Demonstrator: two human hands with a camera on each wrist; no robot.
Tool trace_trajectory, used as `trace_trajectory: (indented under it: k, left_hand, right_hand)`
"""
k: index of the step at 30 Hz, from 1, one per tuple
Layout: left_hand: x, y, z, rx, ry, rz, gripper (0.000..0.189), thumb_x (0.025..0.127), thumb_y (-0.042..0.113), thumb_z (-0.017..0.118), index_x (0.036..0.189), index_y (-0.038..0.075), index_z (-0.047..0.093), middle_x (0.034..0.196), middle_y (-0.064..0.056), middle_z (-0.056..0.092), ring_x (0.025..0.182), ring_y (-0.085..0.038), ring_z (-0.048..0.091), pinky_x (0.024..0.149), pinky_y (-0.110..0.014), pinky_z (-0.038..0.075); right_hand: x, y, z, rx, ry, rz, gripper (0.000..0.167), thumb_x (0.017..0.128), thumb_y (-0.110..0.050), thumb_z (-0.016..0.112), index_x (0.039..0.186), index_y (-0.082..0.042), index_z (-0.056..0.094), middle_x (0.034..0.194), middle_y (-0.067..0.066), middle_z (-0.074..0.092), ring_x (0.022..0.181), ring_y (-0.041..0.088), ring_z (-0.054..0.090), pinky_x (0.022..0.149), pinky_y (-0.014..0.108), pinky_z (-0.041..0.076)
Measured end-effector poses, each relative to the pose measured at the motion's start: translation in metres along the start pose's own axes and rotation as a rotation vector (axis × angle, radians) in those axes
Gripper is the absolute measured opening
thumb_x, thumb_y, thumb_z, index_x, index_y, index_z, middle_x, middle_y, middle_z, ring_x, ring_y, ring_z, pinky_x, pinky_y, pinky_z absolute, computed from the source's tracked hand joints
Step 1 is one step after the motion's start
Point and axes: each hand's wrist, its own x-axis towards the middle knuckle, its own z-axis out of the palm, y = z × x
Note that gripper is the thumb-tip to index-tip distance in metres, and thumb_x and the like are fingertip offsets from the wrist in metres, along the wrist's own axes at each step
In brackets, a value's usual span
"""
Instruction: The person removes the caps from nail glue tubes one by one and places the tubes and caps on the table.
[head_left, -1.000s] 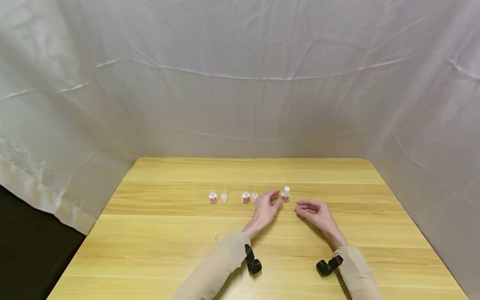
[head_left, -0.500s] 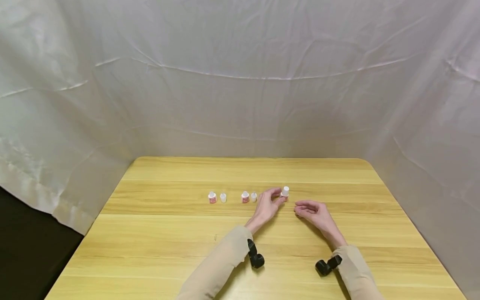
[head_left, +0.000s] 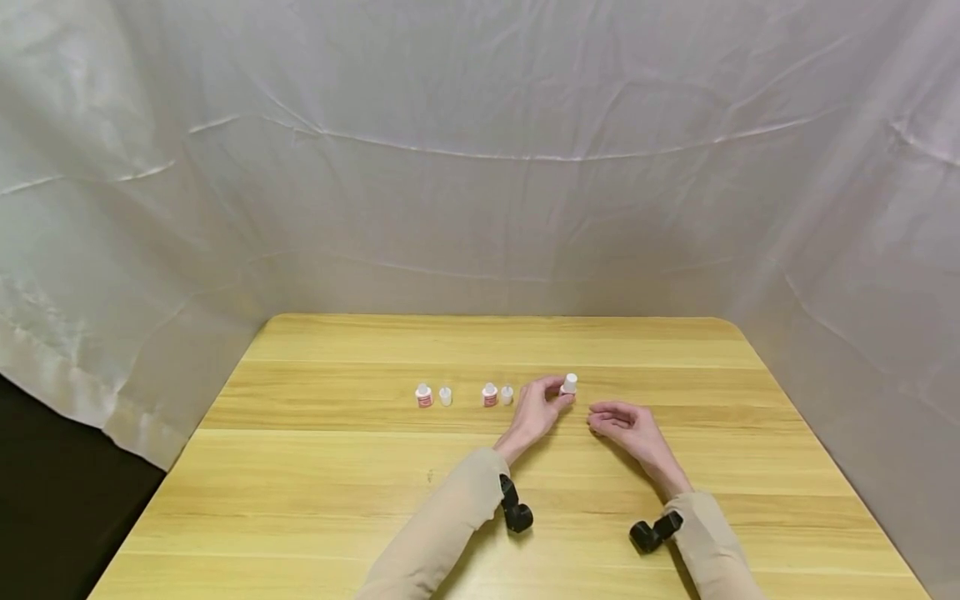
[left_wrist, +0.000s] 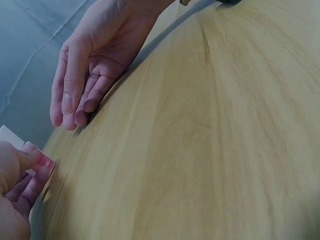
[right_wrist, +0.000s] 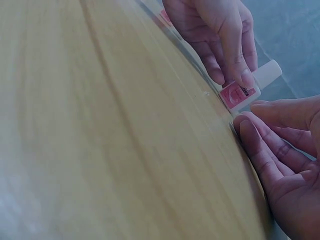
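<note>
**Pinching a small bottle point(right_wrist: 238, 97) between thumb and fingers of the left hand point(head_left: 536, 411)**

Holds the small white bottle narrowly, with the thumb pressed on the pink label and fingers round the far side. In the head view, upright or nearly so, with a tall white cap point(head_left: 571, 379) on top, at the right end of a row across the far half of the wooden table point(head_left: 322, 492). From the right wrist, shown with its base right by the tabletop; cannot tell whether touching.

Bends the fingers of the right hand point(head_left: 632, 429) loosely, with only a narrow gap to the thumb and nothing held in them. In the head view, to the right of the small bottle and a little nearer, clearly apart from it. Cannot tell whether resting on the wood.

Along the same row, from the far left: a first bottle point(head_left: 423, 397) with a pink label, then a first loose cap point(head_left: 446, 397) just beside it; after a wider gap, a second bottle point(head_left: 490, 397) and a second loose cap point(head_left: 507, 396), near the left hand. Too small to tell the shape of their tips.

Wears beige sleeves point(head_left: 442, 525), with a black camera point(head_left: 517, 515) at each wrist. Behind the table and along both sides, pale hanging cloth point(head_left: 480, 217).
</note>
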Motion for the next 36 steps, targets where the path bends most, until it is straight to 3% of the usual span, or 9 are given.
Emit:
trace_trajectory:
  k: [4, 12, 20, 28, 36]
  left_hand:
    - [0.001, -0.001, 0.001, 0.011, 0.009, -0.006, 0.027, 0.097, 0.016, 0.068, 0.122, 0.008, 0.07, 0.117, -0.009, 0.075, 0.112, -0.02, 0.069, 0.102, -0.032, 0.054]
    - [0.001, -0.003, 0.001, 0.017, 0.013, -0.011, 0.022, 0.096, 0.018, 0.069, 0.116, 0.008, 0.073, 0.113, -0.008, 0.076, 0.107, -0.018, 0.07, 0.095, -0.027, 0.056]
    - [-0.002, -0.005, 0.0, 0.028, 0.011, 0.016, 0.02, 0.095, 0.016, 0.07, 0.113, 0.007, 0.073, 0.108, -0.008, 0.077, 0.099, -0.013, 0.07, 0.088, -0.021, 0.056]
    - [-0.008, -0.005, -0.003, 0.043, 0.012, 0.04, 0.02, 0.094, 0.016, 0.07, 0.112, 0.006, 0.073, 0.103, -0.008, 0.077, 0.091, -0.01, 0.069, 0.083, -0.02, 0.056]
    - [-0.014, -0.007, -0.003, 0.055, 0.019, 0.053, 0.022, 0.094, 0.016, 0.071, 0.113, 0.005, 0.072, 0.104, -0.008, 0.077, 0.093, -0.013, 0.072, 0.085, -0.021, 0.057]
  right_hand:
    - [0.001, 0.0, 0.001, 0.003, 0.016, 0.027, 0.04, 0.093, -0.003, 0.069, 0.124, 0.019, 0.057, 0.105, 0.022, 0.074, 0.087, 0.003, 0.071, 0.08, 0.018, 0.059]
    - [0.0, 0.0, 0.001, -0.01, 0.014, 0.038, 0.041, 0.093, -0.004, 0.069, 0.125, 0.018, 0.058, 0.11, 0.03, 0.07, 0.087, 0.002, 0.071, 0.08, 0.017, 0.059]
    - [0.001, -0.001, 0.002, 0.001, 0.032, 0.053, 0.04, 0.093, -0.004, 0.07, 0.125, 0.017, 0.058, 0.105, 0.019, 0.074, 0.086, 0.002, 0.07, 0.08, 0.017, 0.059]
    - [-0.001, 0.0, 0.002, 0.001, 0.018, 0.033, 0.041, 0.093, -0.003, 0.069, 0.125, 0.018, 0.057, 0.107, 0.025, 0.073, 0.086, 0.002, 0.071, 0.08, 0.017, 0.059]
    - [-0.001, 0.0, 0.002, 0.011, 0.02, 0.036, 0.04, 0.093, -0.003, 0.069, 0.125, 0.018, 0.057, 0.105, 0.019, 0.074, 0.086, 0.003, 0.071, 0.08, 0.018, 0.06]
